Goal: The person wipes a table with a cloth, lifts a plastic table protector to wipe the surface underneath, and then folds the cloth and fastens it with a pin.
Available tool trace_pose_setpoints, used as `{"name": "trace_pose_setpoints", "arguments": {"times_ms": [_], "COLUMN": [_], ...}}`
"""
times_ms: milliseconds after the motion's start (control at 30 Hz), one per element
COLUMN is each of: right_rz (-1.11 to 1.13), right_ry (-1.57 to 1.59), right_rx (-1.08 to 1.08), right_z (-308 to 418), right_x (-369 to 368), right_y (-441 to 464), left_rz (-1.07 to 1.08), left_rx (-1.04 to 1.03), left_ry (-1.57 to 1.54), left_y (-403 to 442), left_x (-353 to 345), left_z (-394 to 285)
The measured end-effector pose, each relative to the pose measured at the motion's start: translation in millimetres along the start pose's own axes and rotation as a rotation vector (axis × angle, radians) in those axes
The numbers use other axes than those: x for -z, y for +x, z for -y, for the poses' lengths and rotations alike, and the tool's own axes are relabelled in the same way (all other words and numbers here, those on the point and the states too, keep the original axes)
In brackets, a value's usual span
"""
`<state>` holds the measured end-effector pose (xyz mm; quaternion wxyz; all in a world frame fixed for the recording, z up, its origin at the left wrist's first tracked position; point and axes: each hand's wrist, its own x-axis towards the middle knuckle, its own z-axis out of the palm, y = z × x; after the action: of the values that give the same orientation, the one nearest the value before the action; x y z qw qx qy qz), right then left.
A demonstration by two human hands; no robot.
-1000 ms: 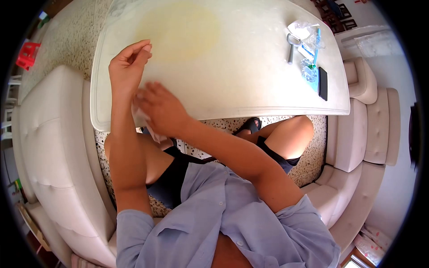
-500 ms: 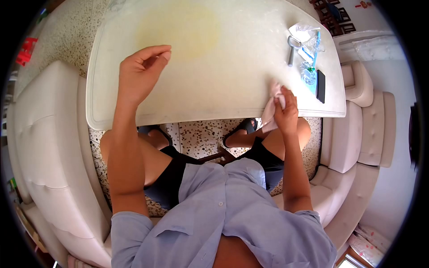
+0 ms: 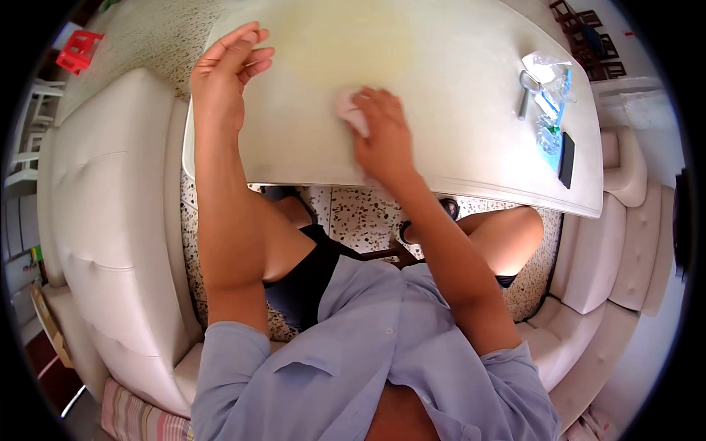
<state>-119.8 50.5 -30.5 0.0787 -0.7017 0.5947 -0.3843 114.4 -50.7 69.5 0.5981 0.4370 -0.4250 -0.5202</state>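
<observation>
My right hand (image 3: 386, 136) grips a pale pink cloth (image 3: 351, 110) bunched under its fingers. Hand and cloth are slightly blurred and appear to be against the white tabletop (image 3: 456, 132), near its middle. My left hand (image 3: 232, 62) is raised over the table's left side, fingers loosely bent and apart, with nothing seen in it. A faint yellowish patch (image 3: 346, 37) shows on the tabletop beyond the cloth.
On the table's right lie a magnifying glass (image 3: 527, 92), a black phone-like slab (image 3: 566, 160), a clear plastic bottle (image 3: 548, 136) and a clear wrapper (image 3: 543, 66). Cream sofas (image 3: 110, 220) flank both sides. A red stool (image 3: 79, 51) stands far left.
My right hand has carried the cloth from the table's near right edge leftward and inward to the middle. My left hand has risen farther forward, its fingers spreading. The camera view has shifted.
</observation>
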Motion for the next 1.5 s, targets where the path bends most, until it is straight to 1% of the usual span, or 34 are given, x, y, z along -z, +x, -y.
{"name": "trace_pose_setpoints", "arguments": {"times_ms": [67,100,233,333,400,467,533,567,600,667,733,800,867,933,967,1000,1067,1133,1200,1267,1333,1400,1500], "right_rz": [0.009,0.027,0.228,0.414,0.572,0.531,0.487,0.429,0.369,0.18,0.068,0.042,0.147,0.266,0.278,0.287,0.524,0.495,0.508,0.524,0.467,0.299,0.178], "right_ry": [0.065,0.102,0.19,0.298,0.349,0.43,0.33,0.242,0.153,0.023,-0.09,-0.155,0.126,0.257,0.286,0.316,0.394,0.379,0.379,0.37,0.354,0.133,-0.05], "right_rx": [0.096,0.139,0.348,0.515,0.627,0.611,0.423,0.379,0.326,0.19,0.172,0.224,0.276,0.352,0.456,0.561,0.694,0.678,0.623,0.479,0.349,0.276,0.252], "right_z": [29.5,46.1,96.0,112.7,100.4,73.7,56.3,39.9,23.5,5.4,10.3,33.6,69.0,110.7,128.5,142.2,165.1,158.0,135.5,108.4,80.0,53.3,51.7], "right_x": [-38.6,-53.5,-94.5,-101.1,-84.6,-64.7,-40.8,-40.3,-47.4,-70.0,-104.1,-145.0,-180.0,-202.0,-207.4,-205.2,-174.1,-153.4,-115.3,-82.4,-63.6,-66.3,-99.9], "right_y": [7.3,10.6,14.2,8.7,7.6,6.4,21.3,36.1,55.9,93.6,126.4,146.3,152.8,132.4,114.4,95.5,61.1,28.5,14.6,12.8,28.4,55.1,89.1], "left_rz": [-0.068,-0.085,-0.222,-0.295,-0.375,-0.447,-0.466,-0.454,-0.439,-0.433,-0.449,-0.5,-0.514,-0.517,-0.51,-0.502,-0.515,-0.507,-0.485,-0.479,-0.475,-0.474,-0.343], "left_rx": [-0.045,-0.07,-0.121,-0.133,-0.122,-0.125,-0.144,-0.153,-0.155,-0.159,-0.16,-0.147,-0.145,-0.144,-0.142,-0.143,-0.132,-0.125,-0.124,-0.105,-0.093,-0.08,-0.077], "left_ry": [-0.122,-0.135,-0.26,-0.341,-0.367,-0.411,-0.461,-0.481,-0.498,-0.533,-0.542,-0.526,-0.508,-0.504,-0.51,-0.516,-0.507,-0.508,-0.517,-0.507,-0.502,-0.496,-0.463], "left_y": [8.9,13.0,19.2,15.8,9.0,-3.9,-11.2,-14.7,-18.8,-20.2,-16.1,-10.5,-6.0,-4.3,-4.2,-3.4,-1.8,-0.8,-2.1,-7.3,-8.8,-8.7,-1.5], "left_x": [16.3,27.7,78.5,120.0,140.5,160.0,172.8,181.3,187.4,190.3,188.8,182.9,176.3,172.5,170.2,168.8,166.8,166.2,169.2,165.1,158.0,151.9,150.3], "left_z": [-5.5,-7.9,-19.3,-23.0,-23.8,-27.1,-31.0,-30.8,-29.6,-31.2,-34.1,-33.8,-34.4,-34.8,-34.9,-35.2,-34.2,-31.0,-27.4,-28.0,-29.2,-27.9,-14.6]}}
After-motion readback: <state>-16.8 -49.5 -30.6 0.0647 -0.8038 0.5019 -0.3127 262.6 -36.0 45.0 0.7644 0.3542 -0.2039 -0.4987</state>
